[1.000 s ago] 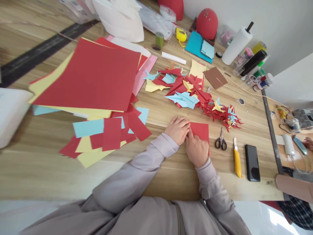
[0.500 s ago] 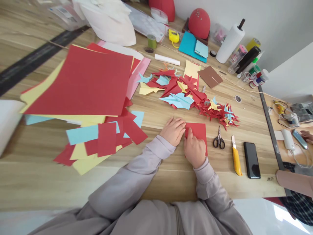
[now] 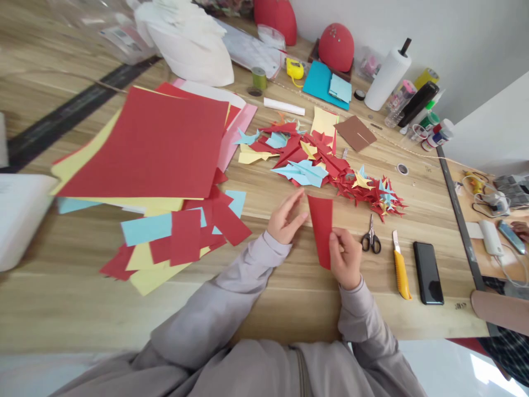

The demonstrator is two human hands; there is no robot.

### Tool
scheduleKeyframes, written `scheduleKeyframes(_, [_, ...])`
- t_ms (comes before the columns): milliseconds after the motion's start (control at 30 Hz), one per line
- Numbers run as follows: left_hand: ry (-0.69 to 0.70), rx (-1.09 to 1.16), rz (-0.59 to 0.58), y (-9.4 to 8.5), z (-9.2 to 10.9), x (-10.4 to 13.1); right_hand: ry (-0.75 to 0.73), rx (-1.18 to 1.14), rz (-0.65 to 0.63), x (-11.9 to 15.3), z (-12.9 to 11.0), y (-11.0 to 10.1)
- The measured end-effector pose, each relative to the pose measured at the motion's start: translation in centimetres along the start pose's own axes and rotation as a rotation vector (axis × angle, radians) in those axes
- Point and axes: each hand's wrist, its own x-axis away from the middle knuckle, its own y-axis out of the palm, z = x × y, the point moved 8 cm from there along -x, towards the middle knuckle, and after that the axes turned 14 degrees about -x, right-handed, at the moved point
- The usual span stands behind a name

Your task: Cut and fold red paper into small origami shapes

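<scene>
Even brightness, glare on floor

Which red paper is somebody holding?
The red paper pinched in the right hand; the big red sheet and red strips lie piled leftward.

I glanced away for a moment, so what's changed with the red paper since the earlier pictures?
The right hand has gone from pressing the red paper flat to pinching its right edge, tilting it up. The left hand has opened beside it. The scissors, yellow cutter and phone stayed put.
</scene>
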Motion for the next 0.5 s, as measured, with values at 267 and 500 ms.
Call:
scheduleKeyframes(267, [-0.473, 0.364, -0.154, 1.7, -2.3, 0.9, 0.28, -0.475, 0.271, -0.7, 4.2, -1.9])
scheduleKeyframes(500, [-0.327, 0.144, -0.238, 1.9, -1.2, 0.7, 0.339, -0.465, 0.252, -0.8, 5.9, -1.6])
